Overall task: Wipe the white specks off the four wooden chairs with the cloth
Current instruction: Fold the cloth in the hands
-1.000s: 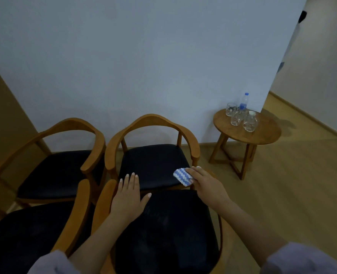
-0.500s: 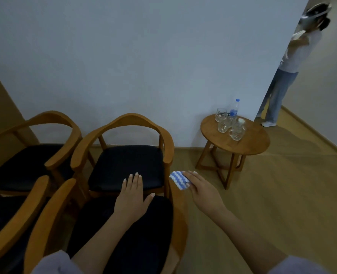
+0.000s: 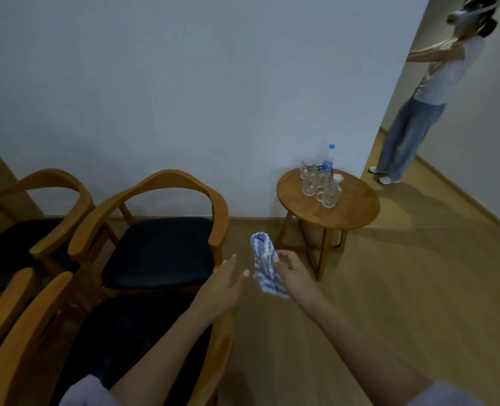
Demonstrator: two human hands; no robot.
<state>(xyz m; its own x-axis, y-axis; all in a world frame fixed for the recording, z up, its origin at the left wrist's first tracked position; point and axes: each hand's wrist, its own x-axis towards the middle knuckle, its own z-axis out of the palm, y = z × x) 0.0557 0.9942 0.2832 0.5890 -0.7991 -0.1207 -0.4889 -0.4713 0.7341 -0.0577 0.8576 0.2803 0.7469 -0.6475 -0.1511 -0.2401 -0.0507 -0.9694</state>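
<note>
Head view: side table (image 3: 357, 215) beside far chair (image 3: 161, 250)

The left grip (image 3: 226, 284) spreads straight-fingered; the right grip (image 3: 294, 276) pinches cloth (image 3: 262, 259).

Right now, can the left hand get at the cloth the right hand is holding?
Probably yes: the left hand is open and just beside the cloth held in the right hand, with nothing between them.

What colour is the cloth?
The cloth has blue and white zigzag stripes; seen in the head view.
</note>
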